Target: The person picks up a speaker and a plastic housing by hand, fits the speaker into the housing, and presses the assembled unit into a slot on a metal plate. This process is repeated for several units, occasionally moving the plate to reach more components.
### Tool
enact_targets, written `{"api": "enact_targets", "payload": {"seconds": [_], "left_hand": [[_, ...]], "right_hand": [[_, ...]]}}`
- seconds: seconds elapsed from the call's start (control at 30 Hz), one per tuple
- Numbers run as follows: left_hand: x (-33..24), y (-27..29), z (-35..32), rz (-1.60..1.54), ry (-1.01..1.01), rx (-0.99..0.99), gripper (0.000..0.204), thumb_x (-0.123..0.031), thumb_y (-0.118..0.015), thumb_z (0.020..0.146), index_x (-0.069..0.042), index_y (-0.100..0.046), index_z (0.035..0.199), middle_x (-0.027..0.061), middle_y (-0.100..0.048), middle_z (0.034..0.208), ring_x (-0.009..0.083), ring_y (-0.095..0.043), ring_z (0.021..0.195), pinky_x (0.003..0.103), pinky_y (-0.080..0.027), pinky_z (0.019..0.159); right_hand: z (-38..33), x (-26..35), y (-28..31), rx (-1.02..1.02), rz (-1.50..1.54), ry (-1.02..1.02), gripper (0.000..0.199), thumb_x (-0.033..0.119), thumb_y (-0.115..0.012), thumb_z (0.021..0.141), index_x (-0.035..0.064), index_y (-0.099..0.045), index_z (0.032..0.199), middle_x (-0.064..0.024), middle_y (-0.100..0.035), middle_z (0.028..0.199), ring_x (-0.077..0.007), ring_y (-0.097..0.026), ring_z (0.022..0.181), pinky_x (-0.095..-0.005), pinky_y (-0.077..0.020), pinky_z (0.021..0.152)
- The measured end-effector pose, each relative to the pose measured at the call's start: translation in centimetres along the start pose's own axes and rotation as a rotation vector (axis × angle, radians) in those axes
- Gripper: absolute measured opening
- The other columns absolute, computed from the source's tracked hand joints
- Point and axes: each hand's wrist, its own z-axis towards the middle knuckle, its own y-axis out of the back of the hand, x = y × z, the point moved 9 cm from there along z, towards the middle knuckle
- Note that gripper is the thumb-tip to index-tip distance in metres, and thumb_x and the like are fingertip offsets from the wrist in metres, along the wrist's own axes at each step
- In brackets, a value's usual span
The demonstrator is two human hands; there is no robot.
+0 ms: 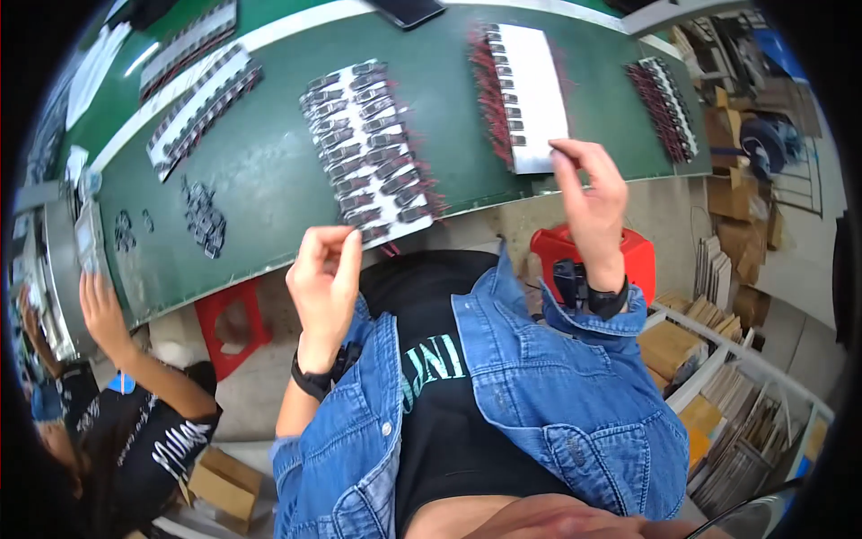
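**Card of small parts being pinched at its near corner**

A white card (532, 99) is being gripped at its near right corner by the right hand (593, 193), thumb and forefinger closed together on the edge. The card is lying flat on the green tabletop (260, 162), just inside its near edge; small dark clips with red wires are being kept in a row down its left side, while the right half is bare. That bare margin is probably why the corner is being chosen: the card can be handled without the parts being disturbed.

The left hand (325, 278) is being held above the lap, short of the tabletop, its fingers curled together; whether anything is being pinched in them cannot be told. Just beyond it, a second card (370, 144) is lying slantwise, fully loaded with clips. Further cards are being kept left and right, and loose clips (205, 217) are lying on the tabletop. At the far left, another person's hand (101, 305) is being raised to the edge.
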Motion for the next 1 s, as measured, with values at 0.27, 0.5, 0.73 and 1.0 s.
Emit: {"api": "enact_targets", "payload": {"seconds": [0.27,0.5,0.73,1.0], "left_hand": [[-1.5,4.4,-0.9,0.126,-0.181,-0.251,0.007,-0.005,-0.069,0.092,0.000,-0.067,0.097,-0.0012,-0.063,0.075,0.0030,-0.054,0.065,0.021,-0.046,0.059],[-1.3,10.2,1.2,0.104,-0.139,-0.423,0.005,-0.006,-0.070,0.090,-0.001,-0.069,0.092,0.0007,-0.066,0.075,0.0040,-0.055,0.065,0.022,-0.046,0.058],[-2.7,17.0,2.4,0.597,-0.185,-0.650,0.009,-0.014,-0.068,0.089,-0.005,-0.070,0.090,0.0073,-0.066,0.078,0.0188,-0.060,0.063,0.032,-0.049,0.062],[-3.4,18.3,8.5,1.116,-0.237,-0.573,0.011,-0.018,-0.069,0.087,-0.007,-0.071,0.088,0.0084,-0.067,0.085,0.0282,-0.065,0.085,0.041,-0.052,0.074]], "right_hand": [[0.9,2.4,-3.6,0.039,-0.231,0.159,0.017,0.003,-0.068,0.086,0.0031,-0.067,0.103,-0.0130,-0.066,0.097,-0.0295,-0.064,0.088,-0.0366,-0.0514,0.078],[1.0,1.9,-3.0,0.117,-0.292,0.226,0.014,0.005,-0.064,0.091,0.0028,-0.064,0.105,-0.0131,-0.064,0.098,-0.0287,-0.063,0.091,-0.0365,-0.0502,0.079],[2.1,0.8,-4.7,0.291,-0.196,0.169,0.014,0.003,-0.062,0.092,0.0013,-0.060,0.106,-0.0131,-0.060,0.098,-0.0269,-0.062,0.088,-0.0344,-0.0491,0.076],[1.8,-1.5,-4.2,0.255,0.183,-0.176,0.013,0.005,-0.058,0.097,-0.0018,-0.060,0.108,-0.0074,-0.062,0.099,-0.0150,-0.058,0.087,-0.0262,-0.0460,0.080]]}}
